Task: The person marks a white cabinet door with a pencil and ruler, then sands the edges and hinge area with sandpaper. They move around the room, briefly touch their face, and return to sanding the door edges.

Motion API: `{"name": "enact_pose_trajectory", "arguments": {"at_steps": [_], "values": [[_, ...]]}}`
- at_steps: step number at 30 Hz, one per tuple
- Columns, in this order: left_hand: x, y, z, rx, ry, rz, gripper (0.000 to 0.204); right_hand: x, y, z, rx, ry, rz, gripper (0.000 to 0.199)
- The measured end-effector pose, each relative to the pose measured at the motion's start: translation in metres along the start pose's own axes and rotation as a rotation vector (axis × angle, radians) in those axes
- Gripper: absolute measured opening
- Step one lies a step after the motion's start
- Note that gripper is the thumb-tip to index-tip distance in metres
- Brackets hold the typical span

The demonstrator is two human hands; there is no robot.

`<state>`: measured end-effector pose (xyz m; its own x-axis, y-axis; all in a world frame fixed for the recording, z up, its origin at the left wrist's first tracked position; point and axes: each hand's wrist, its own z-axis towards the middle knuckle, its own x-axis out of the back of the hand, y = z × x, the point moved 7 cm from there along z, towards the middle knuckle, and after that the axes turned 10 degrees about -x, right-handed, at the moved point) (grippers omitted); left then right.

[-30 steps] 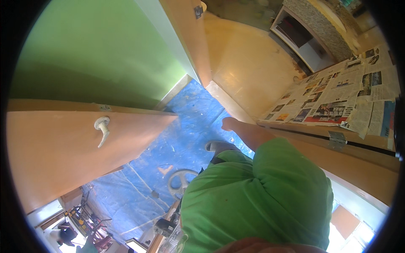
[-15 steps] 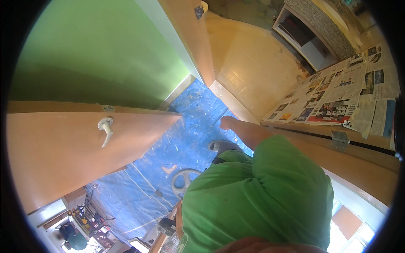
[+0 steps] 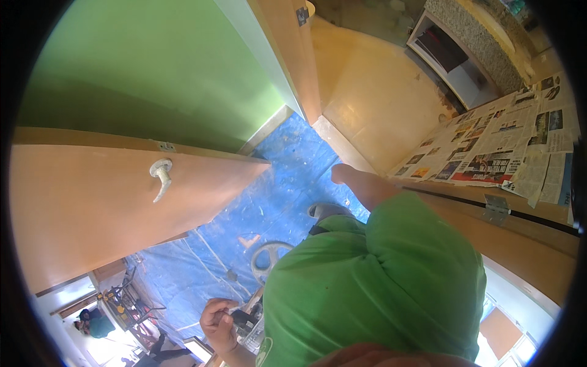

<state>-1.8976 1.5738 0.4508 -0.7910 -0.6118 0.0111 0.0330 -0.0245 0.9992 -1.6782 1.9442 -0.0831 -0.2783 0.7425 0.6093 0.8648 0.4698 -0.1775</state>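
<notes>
My left hand is out beside my body at the lower left, fingers curled in. Whatever it may hold is too small or hidden to make out. Close by it are a dark object and a clear plastic container, partly covered by my green shirt. My right arm reaches forward past the shirt, with the right hand above the blue plastic sheet. The fingers of that hand are not shown clearly enough to tell their shape.
A wooden door with a white-smeared lever handle stands at left, before a green wall. At right, newspaper sheets cover a hinged wooden panel. A grey spoked ring lies near my body. Another person is at far lower left.
My left hand has come out from beside my shirt toward the left, with fingers curled. The right hand has barely moved. The view has shifted slightly.
</notes>
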Motion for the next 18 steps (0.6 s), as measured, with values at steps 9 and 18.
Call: {"name": "enact_pose_trajectory", "arguments": {"at_steps": [9,18], "values": [[0.021,-0.035,-0.037,0.169,0.216,0.206,0.03,-0.003,-0.084,0.03,0.293,0.096,-0.031,0.05],[0.014,-0.023,-0.04,0.086,0.219,0.298,0.019,-0.084,-0.001,0.074,0.701,-0.011,-0.764,0.041]]}}
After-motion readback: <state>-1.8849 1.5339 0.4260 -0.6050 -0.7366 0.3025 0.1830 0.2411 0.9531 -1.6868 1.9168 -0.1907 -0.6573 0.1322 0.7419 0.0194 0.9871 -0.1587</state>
